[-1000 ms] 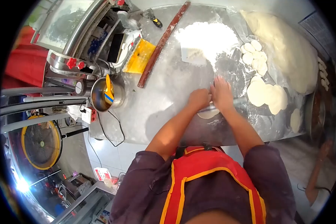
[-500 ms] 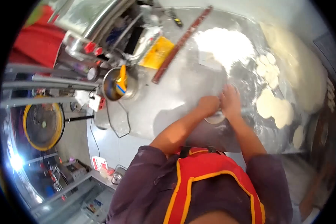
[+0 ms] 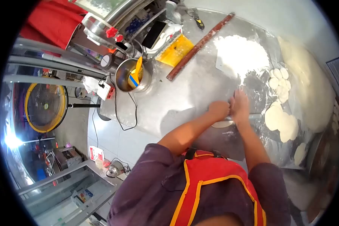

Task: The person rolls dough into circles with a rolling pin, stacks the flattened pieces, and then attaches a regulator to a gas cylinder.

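Note:
My left hand (image 3: 219, 110) is closed in a fist, low over the metal table, against the side of my right hand (image 3: 240, 105). The right hand's fingers are pressed together, and from under its wrist a thin pale rod like a small rolling pin (image 3: 255, 116) sticks out to the right. What the left fist holds is hidden. Just below the left hand lies a flat round of dough (image 3: 223, 124). To the right are overlapping flattened dough rounds (image 3: 281, 122), with smaller dough pieces (image 3: 279, 83) beyond them and a single dough round (image 3: 300, 154) nearer me.
A flour heap (image 3: 243, 54) lies ahead. Left of it are a long red-brown rod (image 3: 200, 46), a yellow tray (image 3: 176, 50) and a metal pot (image 3: 146, 81) holding a yellow-handled brush (image 3: 136, 73). A large dough mass (image 3: 309, 83) covers the right side; a black cord (image 3: 116, 113) hangs at left.
The camera view has shifted, so the table's things appear farther right. Both hands stay together over the same spot by the dough round, with little visible change in their hold.

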Tool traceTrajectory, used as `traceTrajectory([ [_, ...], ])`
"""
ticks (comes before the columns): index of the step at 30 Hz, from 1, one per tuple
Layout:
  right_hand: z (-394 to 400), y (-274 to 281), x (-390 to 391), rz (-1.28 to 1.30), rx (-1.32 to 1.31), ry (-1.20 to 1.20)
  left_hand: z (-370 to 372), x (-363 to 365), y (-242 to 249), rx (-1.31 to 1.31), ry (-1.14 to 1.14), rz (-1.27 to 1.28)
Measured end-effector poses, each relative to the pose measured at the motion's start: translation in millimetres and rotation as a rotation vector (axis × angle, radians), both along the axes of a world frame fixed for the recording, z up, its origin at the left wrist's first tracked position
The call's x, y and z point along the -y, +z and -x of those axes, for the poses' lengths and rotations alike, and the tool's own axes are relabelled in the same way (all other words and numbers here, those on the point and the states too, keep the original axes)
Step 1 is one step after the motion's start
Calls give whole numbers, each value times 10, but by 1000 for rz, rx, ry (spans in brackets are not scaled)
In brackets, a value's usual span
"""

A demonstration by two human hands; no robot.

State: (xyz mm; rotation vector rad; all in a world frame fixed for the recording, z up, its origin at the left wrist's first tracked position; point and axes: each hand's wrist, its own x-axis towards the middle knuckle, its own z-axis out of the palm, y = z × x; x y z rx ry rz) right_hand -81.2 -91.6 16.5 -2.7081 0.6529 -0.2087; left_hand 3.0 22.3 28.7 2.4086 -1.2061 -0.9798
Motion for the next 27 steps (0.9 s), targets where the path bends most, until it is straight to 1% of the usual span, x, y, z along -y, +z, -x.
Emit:
traceTrajectory([
  [1, 242, 152, -106, 8, -5, 83, -55, -101, -84, 32, 13, 61],
  [2, 623, 135, -237, 5, -45, 125, -63, -246, -171, 56, 31, 120],
  [3, 1014, 86, -345, 3, -82, 162, -49, -393, -151, 39, 165, 138],
  [4, 1202, 99, -397, 2, -116, 191, -58, -504, -138, 24, 289, 157],
  [5, 1285, 84, -413, 34, -93, 179, -56, -603, -197, -89, 259, 169],
  [7, 1168, 144, -465, 97, -42, 158, -37, -722, -370, -307, 201, 185],
  [9, 561, 129, -312, 116, 31, 63, -45, -521, -121, -123, 84, 80],
  [10, 238, 23, -177, 169, 41, 24, -47, -415, 4, -27, 36, 29],
  [11, 14, -76, -90, 219, 45, -12, -33, -298, 37, -39, 59, 19],
  [13, -211, -19, -23, 230, 57, -5, -37, -68, 93, -65, 111, 2],
  [14, -253, 11, -20, 234, 63, -5, -57, -73, 148, -67, 79, -6],
  [15, -110, -12, -33, 259, 26, 97, -113, -106, 238, -68, 48, -12],
  [16, 149, 1, -132, 206, -1, 85, -135, -174, 287, -75, 21, -19],
  [17, 481, 30, -264, 156, -28, 69, -130, -308, 165, -61, 119, 57],
  [18, 891, -21, -403, 254, 49, 159, -130, -458, -76, -40, 214, 143],
  [19, 1073, 255, -452, -7, -306, 154, -138, -570, -211, -23, 307, 224],
  [21, 1170, 187, -453, 35, -131, 160, -95, -750, -224, -277, 355, 213],
  [22, 1194, 165, -493, 51, -39, 154, -91, -800, -151, -400, 371, 201],
  [23, 933, 64, -418, 201, 60, 147, -118, -774, -68, -349, 190, 153],
  [25, 334, 40, -247, 100, 65, 12, -100, -491, 193, -140, 149, 71],
  [26, 66, 41, -161, 257, -38, 37, -48, -338, 273, -42, 115, 36],
  [27, -93, 39, -81, 415, -147, 58, -12, -221, 331, -37, 74, -31],
])
